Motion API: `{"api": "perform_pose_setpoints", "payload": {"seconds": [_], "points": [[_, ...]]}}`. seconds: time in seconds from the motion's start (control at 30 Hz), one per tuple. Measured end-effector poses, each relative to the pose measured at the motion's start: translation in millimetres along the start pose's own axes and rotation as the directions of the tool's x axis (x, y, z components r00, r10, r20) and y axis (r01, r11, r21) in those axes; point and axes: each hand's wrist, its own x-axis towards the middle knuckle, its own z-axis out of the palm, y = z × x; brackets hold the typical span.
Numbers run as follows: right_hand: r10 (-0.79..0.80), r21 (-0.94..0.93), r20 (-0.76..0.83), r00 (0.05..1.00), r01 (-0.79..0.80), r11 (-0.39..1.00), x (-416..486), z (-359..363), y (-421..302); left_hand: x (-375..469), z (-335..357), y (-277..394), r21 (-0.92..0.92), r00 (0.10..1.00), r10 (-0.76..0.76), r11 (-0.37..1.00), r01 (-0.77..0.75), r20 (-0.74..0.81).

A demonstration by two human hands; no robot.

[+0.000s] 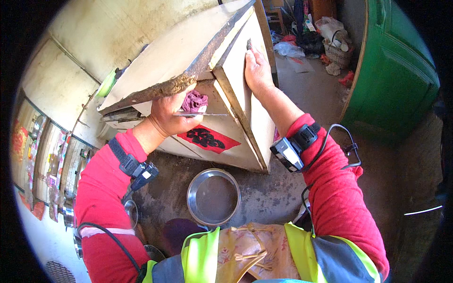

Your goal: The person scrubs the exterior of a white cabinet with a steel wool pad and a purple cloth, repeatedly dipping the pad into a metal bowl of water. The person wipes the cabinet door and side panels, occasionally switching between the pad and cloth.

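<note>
An old white wooden cabinet (262, 116) with a worn, dirty-edged top board (170, 60) stands before me, a red paper with a black character (208, 139) on its front. My left hand (173, 113) is at the front edge of the top board, closed around a crumpled purple cloth (194, 101) and a thin flat blade-like metal tool (200, 114). My right hand (258, 69) lies against the cabinet's side panel, with a small dark object (249, 44) at its fingertips; whether it grips this or the panel is unclear.
A round steel basin (213, 221) rests on the floor below the cabinet. A green door (393, 78) stands at the right. Plastic bags (288, 49) and a woven basket (338, 55) lie behind. Shelves with metalware (67, 166) line the left wall.
</note>
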Motion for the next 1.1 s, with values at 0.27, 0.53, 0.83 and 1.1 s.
{"api": "perform_pose_setpoints", "payload": {"seconds": [0.27,0.53,0.83,1.1], "points": [[-0.054,0.172,-0.070,0.996,0.065,0.983,-60,-16,-22,1,-3,1,0.012,1.000,0.020,1.000,-0.020,0.001],[-0.048,0.155,-0.023,0.999,0.051,0.987,-15,-26,-48,2,-9,3,-0.016,0.998,0.053,0.999,-0.052,0.040],[0.005,0.199,0.227,0.974,-0.051,0.979,30,-42,-47,6,-7,11,0.001,0.998,0.067,0.998,-0.067,0.020],[0.084,0.164,0.180,0.980,-0.114,0.980,34,-40,-46,9,-7,9,0.015,0.997,0.079,0.997,-0.079,-0.008]]}}
